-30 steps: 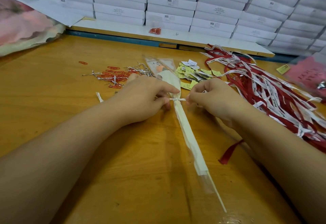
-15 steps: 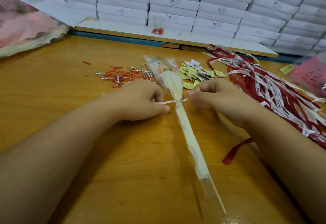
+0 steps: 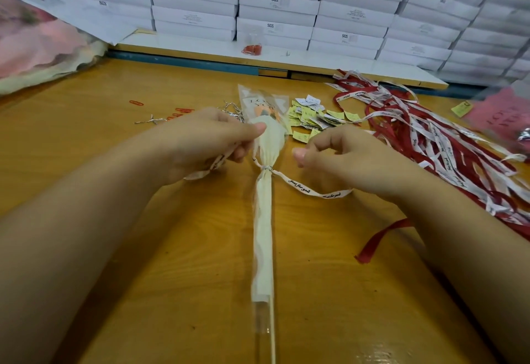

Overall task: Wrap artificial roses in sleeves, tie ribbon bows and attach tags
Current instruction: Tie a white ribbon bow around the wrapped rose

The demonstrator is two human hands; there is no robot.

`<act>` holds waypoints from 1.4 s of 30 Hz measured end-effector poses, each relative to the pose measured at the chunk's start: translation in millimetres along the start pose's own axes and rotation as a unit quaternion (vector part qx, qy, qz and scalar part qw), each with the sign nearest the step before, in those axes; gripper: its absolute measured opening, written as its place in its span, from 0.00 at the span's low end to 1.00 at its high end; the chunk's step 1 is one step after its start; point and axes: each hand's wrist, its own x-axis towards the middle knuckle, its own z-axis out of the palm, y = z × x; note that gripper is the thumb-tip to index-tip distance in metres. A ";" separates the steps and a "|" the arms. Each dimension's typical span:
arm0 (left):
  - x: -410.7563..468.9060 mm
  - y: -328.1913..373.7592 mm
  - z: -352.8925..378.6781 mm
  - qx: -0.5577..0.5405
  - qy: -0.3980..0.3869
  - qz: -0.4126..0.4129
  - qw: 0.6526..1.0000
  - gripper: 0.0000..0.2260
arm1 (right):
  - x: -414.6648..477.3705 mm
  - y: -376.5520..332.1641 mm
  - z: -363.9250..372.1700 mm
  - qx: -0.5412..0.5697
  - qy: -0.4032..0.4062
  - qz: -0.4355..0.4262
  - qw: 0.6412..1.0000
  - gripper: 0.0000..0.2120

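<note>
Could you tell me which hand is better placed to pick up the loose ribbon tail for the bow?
Likely the right hand: the loose ribbon tail lies on the table just beneath it, and it holds nothing. The left hand is busy gripping the other tail.

L arm: I see it come in from lower left | left hand (image 3: 206, 139): fingers curled, thumb straight out, pinching the ribbon (image 3: 213, 162) end | R arm: in from lower right | right hand (image 3: 341, 160): fingers loosely curled, thumb near index; I can't tell whether it holds anything
</note>
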 end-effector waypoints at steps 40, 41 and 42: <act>-1.2 -6.6 36.7 0.099 -0.010 0.212 0.972 0.09 | 7.2 -3.7 19.9 0.219 0.088 0.053 0.970 0.01; -1.3 -6.4 37.0 0.104 -0.012 0.216 0.971 0.11 | 7.6 -3.4 20.2 0.235 0.083 0.067 0.966 0.01; -1.5 -6.1 37.1 0.103 -0.010 0.215 0.971 0.12 | 8.2 -3.0 20.4 0.251 0.078 0.081 0.961 0.02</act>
